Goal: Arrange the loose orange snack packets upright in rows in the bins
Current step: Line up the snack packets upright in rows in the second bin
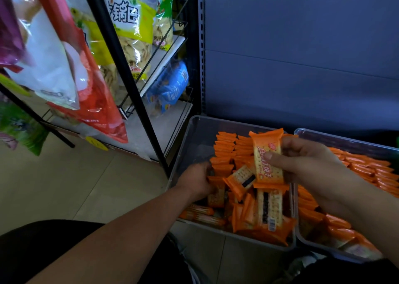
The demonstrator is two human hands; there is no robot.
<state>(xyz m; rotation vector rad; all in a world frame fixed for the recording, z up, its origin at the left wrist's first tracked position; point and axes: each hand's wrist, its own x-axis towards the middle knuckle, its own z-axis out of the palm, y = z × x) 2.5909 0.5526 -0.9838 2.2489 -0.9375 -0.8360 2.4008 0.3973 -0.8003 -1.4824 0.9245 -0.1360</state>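
Near: loose packets [268, 212] heaped in left bin [194, 136]; left grip [195, 181] buried among them, we can't tell hold. Mid: right grip [308, 165] pinches one packet [267, 160] upright, we judge ready to slot. Far: upright rows [226, 147] fill bin back; right bin [345, 138] rowed.

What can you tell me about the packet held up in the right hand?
The held packet is an orange wrapper with crimped ends, a pale cracker picture and orange-red characters on its face. It stands roughly upright, pinched by the right hand, thumb across its front, above the loose pile in the left bin.
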